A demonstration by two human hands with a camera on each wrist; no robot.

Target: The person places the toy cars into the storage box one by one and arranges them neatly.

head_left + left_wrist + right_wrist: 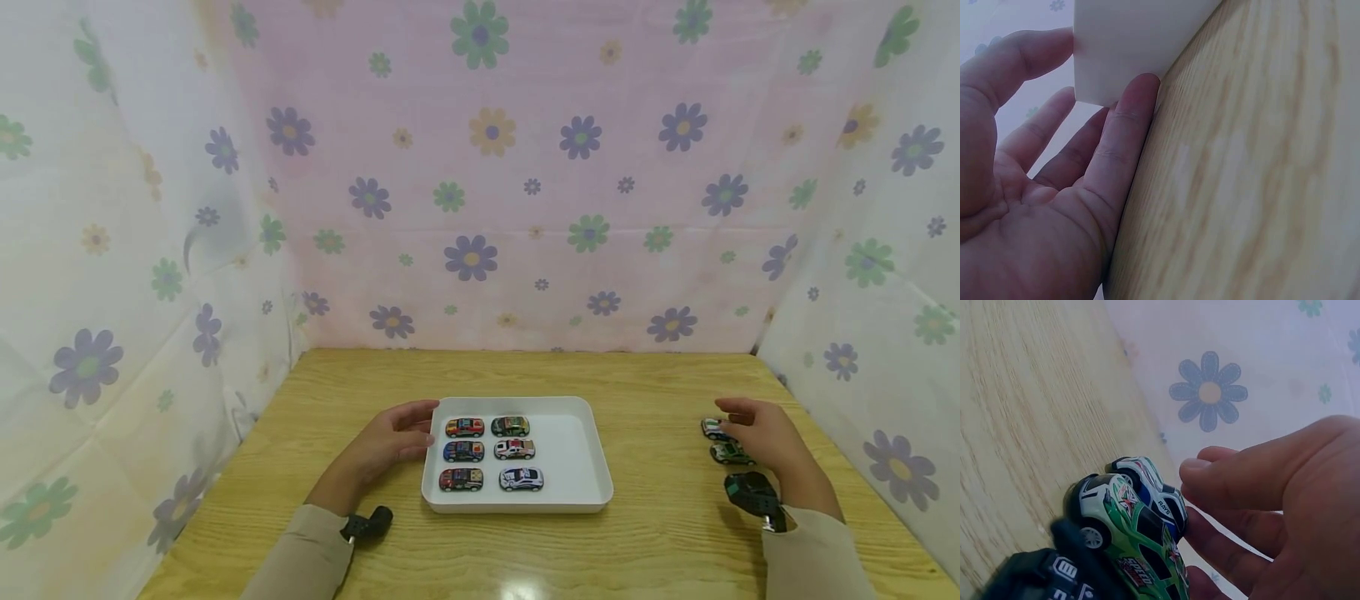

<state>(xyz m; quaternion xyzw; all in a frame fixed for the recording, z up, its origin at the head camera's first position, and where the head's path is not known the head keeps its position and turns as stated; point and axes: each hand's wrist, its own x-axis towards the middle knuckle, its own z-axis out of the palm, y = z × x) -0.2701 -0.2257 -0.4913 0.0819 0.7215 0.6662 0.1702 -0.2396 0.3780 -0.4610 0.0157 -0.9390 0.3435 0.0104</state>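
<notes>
Six toy cars [489, 451] in the tray [585, 467] (mid-counter [660, 542]), two more cars [723, 442] well apart at right.

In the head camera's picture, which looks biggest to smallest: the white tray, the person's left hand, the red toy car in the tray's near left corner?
1. The white tray, by far the largest.
2. The left hand, touching the tray's left rim.
3. The red toy car, the smallest.

All three lie at a similar distance from the camera, so this order seems safe.
</notes>
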